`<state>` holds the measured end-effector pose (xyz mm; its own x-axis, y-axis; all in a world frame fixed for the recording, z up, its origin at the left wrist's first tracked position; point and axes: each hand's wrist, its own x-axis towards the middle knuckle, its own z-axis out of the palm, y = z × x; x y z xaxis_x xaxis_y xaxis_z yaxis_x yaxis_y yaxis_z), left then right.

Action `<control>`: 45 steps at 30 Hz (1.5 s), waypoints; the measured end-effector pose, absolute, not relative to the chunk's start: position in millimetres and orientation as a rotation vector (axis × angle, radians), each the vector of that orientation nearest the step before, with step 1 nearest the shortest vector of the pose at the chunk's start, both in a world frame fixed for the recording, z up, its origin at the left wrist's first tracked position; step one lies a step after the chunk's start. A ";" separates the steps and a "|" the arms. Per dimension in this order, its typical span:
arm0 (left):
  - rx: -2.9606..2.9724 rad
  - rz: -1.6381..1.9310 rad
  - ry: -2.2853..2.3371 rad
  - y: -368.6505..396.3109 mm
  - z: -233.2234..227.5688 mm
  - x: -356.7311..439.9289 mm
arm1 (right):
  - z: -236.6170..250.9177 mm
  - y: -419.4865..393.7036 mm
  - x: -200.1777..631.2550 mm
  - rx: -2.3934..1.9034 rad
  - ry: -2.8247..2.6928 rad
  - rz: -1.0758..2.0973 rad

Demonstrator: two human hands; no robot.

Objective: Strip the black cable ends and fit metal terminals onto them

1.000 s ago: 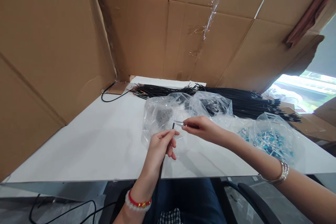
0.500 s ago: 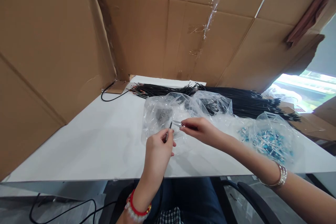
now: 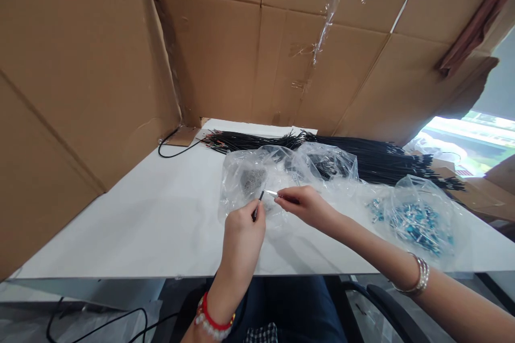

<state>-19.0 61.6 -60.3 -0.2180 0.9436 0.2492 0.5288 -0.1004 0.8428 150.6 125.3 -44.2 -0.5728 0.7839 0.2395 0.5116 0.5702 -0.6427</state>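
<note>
Between the thumb and fingers of my left hand [image 3: 243, 228] is a black cable [image 3: 261, 196], its end pointing up and away from me. My right hand [image 3: 303, 204] pinches tweezers [image 3: 271, 193], whose silver tips point left and lie right by the cable's end. Whether the tips touch the cable is too small to tell. Just behind both hands lies a clear plastic bag [image 3: 231, 182] with a heap of small grey metal parts [image 3: 252, 179] in it.
Bundles of black cables [image 3: 362, 155] lie along the back of the white table [image 3: 132, 225]. To the right is a clear bag with blue and silver connectors [image 3: 420, 222]. Cardboard walls [image 3: 225, 59] enclose the back and left. One loose black cable [image 3: 169, 155] curls at the back left.
The tweezers have turned slightly at the cable's end, and my right hand has shifted a little. Both hands keep their hold. The whole view has moved slightly.
</note>
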 end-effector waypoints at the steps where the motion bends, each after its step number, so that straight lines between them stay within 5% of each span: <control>1: 1.628 1.269 1.766 62.0 -61.5 -18.8 | -44.3 125.5 150.7 -1.057 -2.277 0.722; 21: 1.719 1.354 1.920 62.2 -78.2 -10.4 | -18.0 119.4 141.0 -1.440 -2.321 0.854; 35: 1.739 1.313 1.865 68.0 -86.6 -9.8 | 18.5 160.1 138.3 -1.730 -2.302 1.397; 45: 1.648 1.306 1.828 67.6 -82.6 -7.5 | 13.1 151.6 130.9 -1.768 -2.418 1.209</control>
<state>-7.5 67.6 -82.6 -0.2601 0.9148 0.3090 0.5886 -0.1034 0.8018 130.9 151.6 13.1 -0.3979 0.7848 -0.4750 0.8509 0.1222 -0.5110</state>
